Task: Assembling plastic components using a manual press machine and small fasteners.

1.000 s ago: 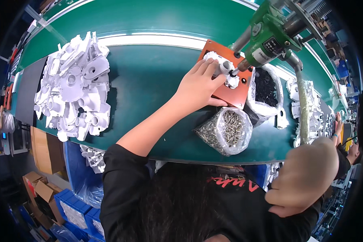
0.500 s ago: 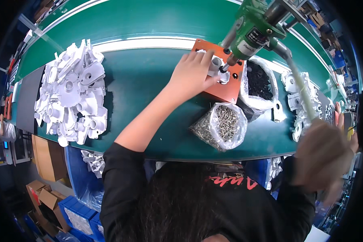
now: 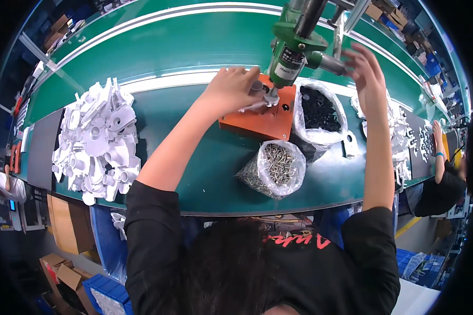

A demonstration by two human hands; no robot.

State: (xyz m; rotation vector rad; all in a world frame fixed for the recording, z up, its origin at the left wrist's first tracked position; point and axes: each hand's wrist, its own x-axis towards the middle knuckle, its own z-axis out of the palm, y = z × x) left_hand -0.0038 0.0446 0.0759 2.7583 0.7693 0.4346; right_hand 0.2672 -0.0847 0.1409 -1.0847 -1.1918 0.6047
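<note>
My left hand (image 3: 231, 90) reaches over the left side of an orange fixture block (image 3: 255, 123). Its fingers are curled round a white plastic part (image 3: 271, 98) that lies on the block, mostly hidden by the hand. Straight above that part stands the green hand press (image 3: 291, 52), its rod tip close to or touching the part; I cannot tell which. My right hand (image 3: 367, 71) is raised beside the press's lever (image 3: 338, 39), fingers spread and holding nothing. Whether a fingertip brushes the lever is unclear.
A clear bag of screws (image 3: 279, 165) stands before the block, and a bag of small black parts (image 3: 319, 110) to its right. White plastic parts (image 3: 97, 136) are heaped at left, with more at right (image 3: 397, 126). One white piece (image 3: 349, 144) lies alone. A co-worker (image 3: 439, 178) sits far right.
My right hand has gone from low at the right, blurred, up to beside the raised lever. The left hand stays on the white part. The whole view has shifted a little.
</note>
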